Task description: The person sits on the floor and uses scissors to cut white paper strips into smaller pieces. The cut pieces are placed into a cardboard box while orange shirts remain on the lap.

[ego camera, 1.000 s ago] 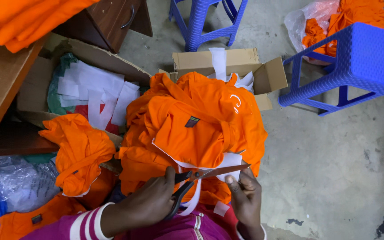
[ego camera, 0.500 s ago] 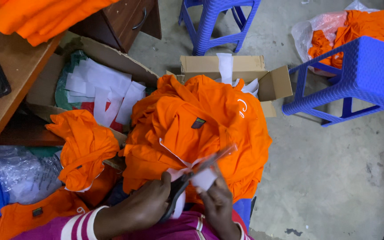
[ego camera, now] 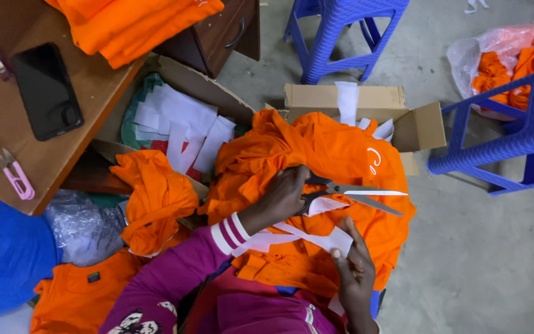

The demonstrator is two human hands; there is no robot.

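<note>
An orange garment (ego camera: 335, 154) lies heaped across my lap. My left hand (ego camera: 284, 193), in a magenta sleeve with white stripes, grips a pair of metal scissors (ego camera: 353, 195) over the garment. The blades are apart and point right. My right hand (ego camera: 355, 275) is lower, at the garment's near edge, and pinches a white strip (ego camera: 307, 238) that runs left across the orange cloth towards my left wrist. Another white scrap sits just under the scissor handles.
A cardboard box (ego camera: 366, 102) with white strips stands beyond the garment. Two blue stools (ego camera: 341, 31) (ego camera: 514, 139) are on the concrete floor. At the left, a wooden table (ego camera: 103, 93) holds a phone (ego camera: 47, 89), pink snips (ego camera: 16, 178) and folded orange garments (ego camera: 137, 25).
My left hand has lifted the scissors up and right off the strip, their blades now pointing right. My right hand has dropped lower with the white strip. The view has shifted to show more table.
</note>
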